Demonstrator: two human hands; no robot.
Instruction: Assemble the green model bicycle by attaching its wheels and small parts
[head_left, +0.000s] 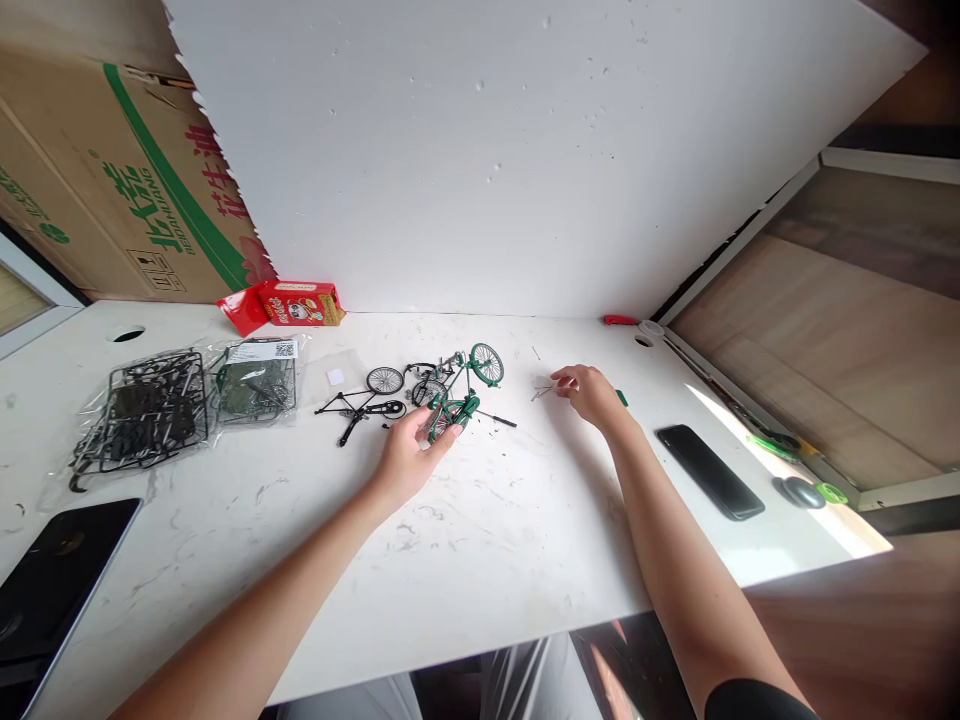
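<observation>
My left hand [414,452] is closed around the rear part of a green model bicycle [459,405], its front wheel pointing up and to the right. To the right, my right hand [589,392] is just over the table, fingers bent and close together beside several thin metal pins [541,388]. Whatever its fingertips pinch is too small to make out. A black bicycle frame [365,410] lies left of the green bicycle, with a black wheel [385,380] beside it. A screwdriver [499,418] lies behind the green bicycle, partly hidden by it.
Bagged black parts [154,415] and bagged green parts [259,382] lie at the left. A red box [304,304] stands at the back. A tablet [60,590] is at the left edge, a phone [711,472] and a mouse [801,492] at the right. A white board [525,180] rises behind.
</observation>
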